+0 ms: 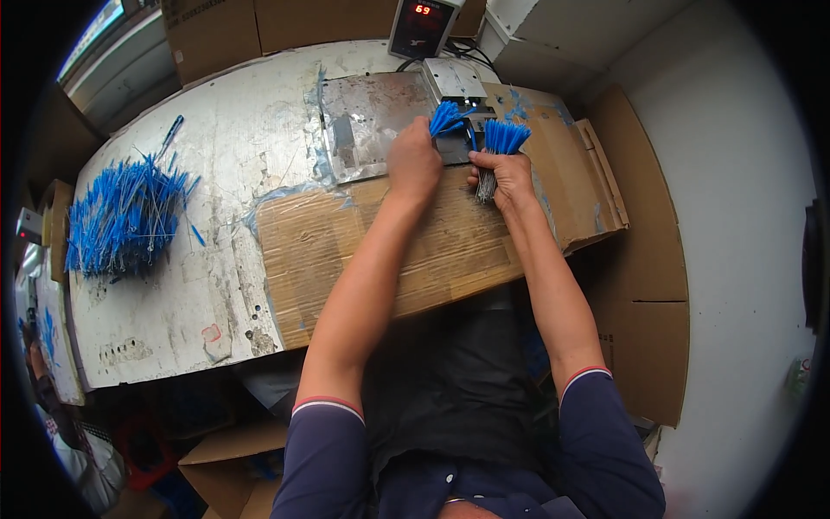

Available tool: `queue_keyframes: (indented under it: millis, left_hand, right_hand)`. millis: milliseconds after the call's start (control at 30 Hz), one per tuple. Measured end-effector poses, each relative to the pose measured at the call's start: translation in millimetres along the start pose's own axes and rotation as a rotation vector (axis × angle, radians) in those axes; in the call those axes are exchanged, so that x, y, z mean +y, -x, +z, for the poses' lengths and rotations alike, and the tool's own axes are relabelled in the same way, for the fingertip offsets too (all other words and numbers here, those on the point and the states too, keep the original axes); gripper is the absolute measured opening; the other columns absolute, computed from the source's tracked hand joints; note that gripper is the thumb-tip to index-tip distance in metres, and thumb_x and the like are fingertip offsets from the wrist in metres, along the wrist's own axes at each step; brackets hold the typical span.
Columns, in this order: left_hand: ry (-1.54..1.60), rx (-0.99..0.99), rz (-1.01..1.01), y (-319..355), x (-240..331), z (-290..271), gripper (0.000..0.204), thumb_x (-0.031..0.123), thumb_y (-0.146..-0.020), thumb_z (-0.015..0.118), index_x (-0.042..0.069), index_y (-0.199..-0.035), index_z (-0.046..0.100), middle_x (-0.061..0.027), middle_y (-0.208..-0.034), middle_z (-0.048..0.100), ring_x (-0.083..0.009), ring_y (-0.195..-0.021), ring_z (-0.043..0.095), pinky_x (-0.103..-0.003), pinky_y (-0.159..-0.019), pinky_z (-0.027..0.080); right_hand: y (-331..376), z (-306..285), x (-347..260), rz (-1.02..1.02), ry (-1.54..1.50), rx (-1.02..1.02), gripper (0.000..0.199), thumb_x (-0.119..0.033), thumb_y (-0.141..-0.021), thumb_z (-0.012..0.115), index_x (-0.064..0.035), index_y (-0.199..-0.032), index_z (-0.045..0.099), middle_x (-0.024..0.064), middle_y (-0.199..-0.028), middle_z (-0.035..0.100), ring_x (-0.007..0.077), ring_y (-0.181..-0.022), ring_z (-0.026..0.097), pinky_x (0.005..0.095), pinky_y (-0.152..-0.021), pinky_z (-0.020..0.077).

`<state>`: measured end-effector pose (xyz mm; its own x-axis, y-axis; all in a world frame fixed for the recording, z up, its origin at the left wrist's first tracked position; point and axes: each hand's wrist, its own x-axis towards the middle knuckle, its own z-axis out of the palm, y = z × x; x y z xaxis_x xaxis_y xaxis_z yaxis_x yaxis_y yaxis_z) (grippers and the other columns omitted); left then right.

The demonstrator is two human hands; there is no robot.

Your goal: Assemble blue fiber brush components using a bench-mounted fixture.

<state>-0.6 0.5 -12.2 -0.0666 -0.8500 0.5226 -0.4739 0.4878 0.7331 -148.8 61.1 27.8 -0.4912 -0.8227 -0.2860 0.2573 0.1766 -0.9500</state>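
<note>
My left hand is closed around a small bunch of thin blue-ended wire pieces, whose blue ends fan out past the fingers. Just to its right, my right hand grips a thicker bundle of the same blue-ended wire pieces. In that bundle the blue ends point away from me, and the thin metallic ends stick out below the thumb. Between the hands sits a small metal fixture at the edge of a metal plate; one blue piece shows beside it.
A large heap of blue-ended wire pieces lies on the worn white table at left, near a pen. Taped cardboard covers the front edge. A box with a red display stands behind. Another person's arm shows far left.
</note>
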Motion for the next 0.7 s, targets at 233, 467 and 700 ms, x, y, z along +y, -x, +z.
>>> queue_keyframes:
  millis: [233,467,700]
  left_hand:
    - [-0.097,-0.024,0.087,2.4,-4.0,2.3,0.022,-0.003,-0.08,0.058,0.003,-0.102,0.063,-0.0203,-0.092,0.067,-0.0398,-0.088,0.066,-0.048,-0.078,0.052]
    - [-0.134,0.039,-0.023,0.3,-0.8,0.2,0.018,-0.001,-0.082,0.06,0.002,-0.1,0.062,-0.0202,-0.093,0.068,-0.0403,-0.088,0.067,-0.049,-0.076,0.051]
    - [-0.049,0.087,-0.146,-2.3,4.1,-7.2,0.016,0.005,-0.087,0.062,0.004,-0.103,0.06,-0.0197,-0.086,0.068,-0.0415,-0.085,0.067,-0.052,-0.073,0.049]
  right_hand:
    - [-1.2,3.6,3.8,-0.083,0.062,0.027,0.014,0.007,-0.074,0.079,0.0035,-0.076,0.065,0.0106,-0.069,0.066,0.0194,-0.053,0.065,0.0318,-0.044,0.0568]
    - [-14.7,6.8,4.0,-0.067,0.092,0.042,0.014,0.007,-0.073,0.078,0.005,-0.076,0.065,0.0114,-0.069,0.066,0.02,-0.052,0.065,0.0319,-0.043,0.0563]
    - [-17.7,18.5,-4.4,-0.063,0.187,0.091,0.012,0.008,-0.074,0.076,0.0059,-0.075,0.065,0.014,-0.067,0.065,0.0212,-0.052,0.064,0.0334,-0.043,0.0559]
